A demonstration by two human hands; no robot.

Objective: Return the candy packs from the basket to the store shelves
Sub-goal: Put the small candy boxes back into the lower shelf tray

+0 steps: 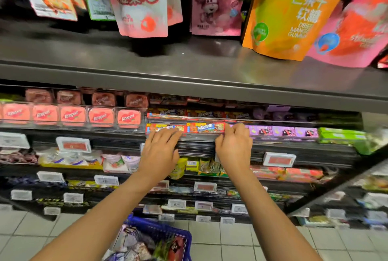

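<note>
Two red and orange candy stick packs point(206, 128) lie end to end at the front of a tiered rack on the middle shelf point(189, 145). My left hand point(160, 151) rests with straight fingers against the left pack point(165, 128). My right hand point(234, 147) has curled fingers at the right end of the right pack, and its fingertips are hidden. The blue basket point(161, 233) stands on the floor below my arms, with several candy packs point(147, 248) in it.
Hanging pouches, among them an orange mango gummy bag point(291, 8), crowd the upper shelf. Pink tins point(72, 115) fill the rack to the left, purple packs point(283, 131) and green packs point(342, 135) lie to the right. Price tags point(279, 158) line the shelf edges. A tiled floor lies below.
</note>
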